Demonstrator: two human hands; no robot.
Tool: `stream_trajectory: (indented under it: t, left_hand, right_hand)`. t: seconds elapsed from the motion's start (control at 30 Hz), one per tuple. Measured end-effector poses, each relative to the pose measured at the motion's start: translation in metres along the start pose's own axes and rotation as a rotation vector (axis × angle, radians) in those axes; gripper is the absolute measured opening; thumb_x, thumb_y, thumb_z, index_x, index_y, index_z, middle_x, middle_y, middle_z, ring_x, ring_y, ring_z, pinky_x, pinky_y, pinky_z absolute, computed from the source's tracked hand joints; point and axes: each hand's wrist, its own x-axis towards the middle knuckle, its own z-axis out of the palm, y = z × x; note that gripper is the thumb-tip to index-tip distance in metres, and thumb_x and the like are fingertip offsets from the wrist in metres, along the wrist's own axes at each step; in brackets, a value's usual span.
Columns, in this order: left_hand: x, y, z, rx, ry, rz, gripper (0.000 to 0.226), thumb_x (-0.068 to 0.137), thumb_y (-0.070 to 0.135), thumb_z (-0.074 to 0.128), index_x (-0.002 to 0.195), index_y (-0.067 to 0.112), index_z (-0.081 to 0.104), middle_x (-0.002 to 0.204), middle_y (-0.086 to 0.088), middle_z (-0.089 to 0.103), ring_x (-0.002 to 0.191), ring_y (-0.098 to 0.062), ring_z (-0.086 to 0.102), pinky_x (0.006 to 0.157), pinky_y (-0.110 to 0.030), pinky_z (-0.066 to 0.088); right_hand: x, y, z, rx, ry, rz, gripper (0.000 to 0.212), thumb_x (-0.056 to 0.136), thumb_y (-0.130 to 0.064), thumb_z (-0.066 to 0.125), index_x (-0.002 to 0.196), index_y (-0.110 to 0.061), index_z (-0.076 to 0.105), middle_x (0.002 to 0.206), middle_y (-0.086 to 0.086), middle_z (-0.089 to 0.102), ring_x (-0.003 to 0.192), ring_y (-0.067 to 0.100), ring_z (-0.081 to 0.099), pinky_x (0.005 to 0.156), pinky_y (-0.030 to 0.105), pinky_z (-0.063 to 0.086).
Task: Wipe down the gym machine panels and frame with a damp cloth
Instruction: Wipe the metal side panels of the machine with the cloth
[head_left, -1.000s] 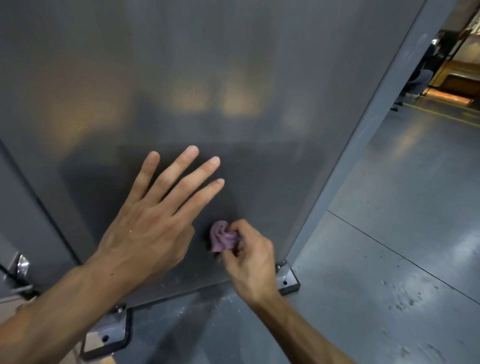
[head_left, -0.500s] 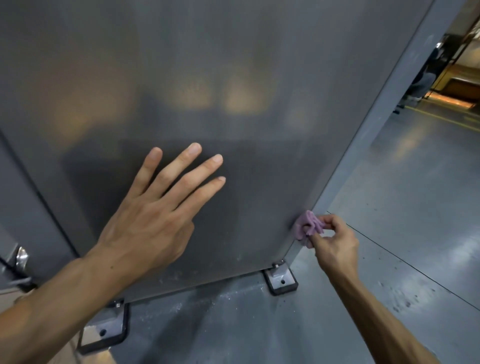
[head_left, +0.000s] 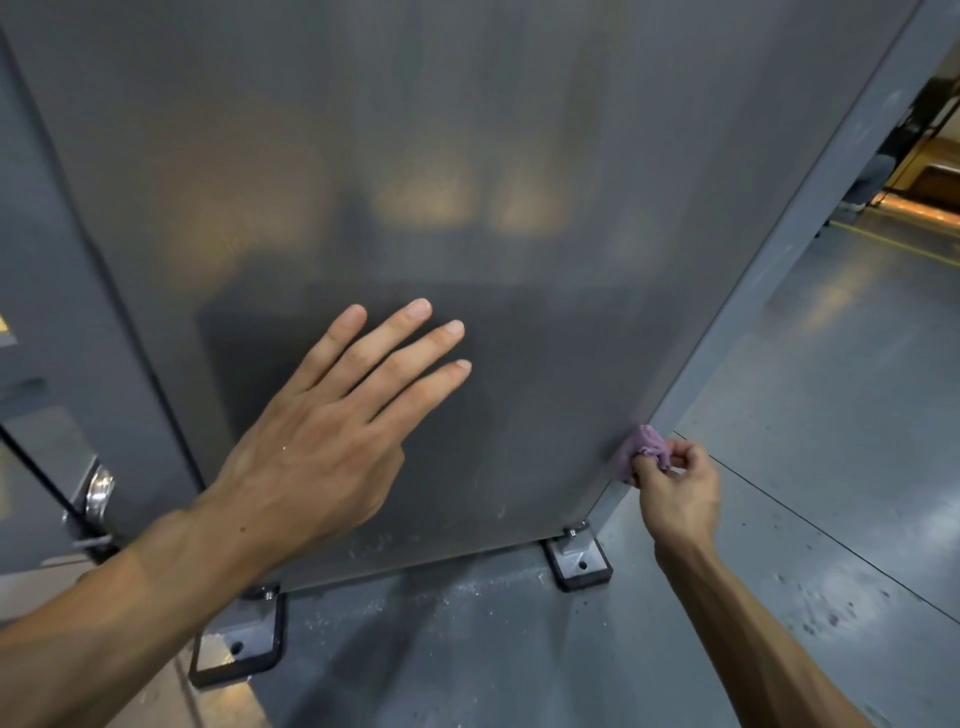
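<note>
Grey floor (head_left: 831, 415) under a frosted panel (head_left: 415, 156). Left hand (head_left: 322, 441) lies flat, fingers spread, on it; right hand (head_left: 680, 488) at 4 o'clock pinches the cloth (head_left: 641, 449), soft, light, best bunched, against the panel's edge.

A glossy grey floor (head_left: 831, 426) carries a thin dark seam and scuff marks. Far off at the upper right, a seated person (head_left: 872, 176) shows beside yellow floor lines (head_left: 893, 244).

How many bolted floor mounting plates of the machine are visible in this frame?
2. One floor plate sits under the panel's lower left corner, near the left forearm; the other floor plate is under the lower right corner, below the cloth. Others may be hidden behind the machine.
</note>
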Motion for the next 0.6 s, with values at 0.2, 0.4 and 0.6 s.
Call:
stream_trajectory:
  t: [0.2, 0.4, 0.6]
  left_hand:
    - [-0.006, -0.005, -0.002, 0.006, -0.018, 0.004, 0.079, 0.074, -0.003, 0.049, 0.153, 0.009, 0.049, 0.165, -0.009, 0.037, 0.156, -0.031, 0.027, 0.129, -0.051, 0.013]
    - [-0.006, -0.002, 0.002, 0.011, -0.008, -0.009, 0.078, 0.074, -0.003, 0.050, 0.151, 0.010, 0.051, 0.164, -0.007, 0.039, 0.155, -0.031, 0.029, 0.129, -0.052, 0.014]
    - [-0.007, -0.004, 0.000, 0.025, -0.022, 0.004, 0.078, 0.075, -0.002, 0.048, 0.151, 0.010, 0.051, 0.164, -0.008, 0.039, 0.155, -0.032, 0.029, 0.129, -0.052, 0.013]
  right_hand:
    - [-0.056, -0.004, 0.034, -0.061, -0.178, -0.304, 0.019, 0.087, -0.005, 0.071, 0.080, -0.009, 0.054, 0.070, 0.011, 0.060, 0.058, 0.005, 0.051, 0.056, 0.012, 0.039]
    - [-0.020, -0.010, 0.004, -0.080, -0.124, -0.248, 0.015, 0.089, -0.007, 0.073, 0.086, -0.002, 0.059, 0.067, 0.002, 0.060, 0.059, 0.003, 0.058, 0.057, 0.012, 0.042]
    - [-0.006, -0.012, 0.001, -0.160, 0.004, -0.128, 0.022, 0.090, -0.018, 0.072, 0.080, -0.012, 0.053, 0.076, 0.013, 0.067, 0.073, 0.029, 0.066, 0.069, 0.037, 0.053]
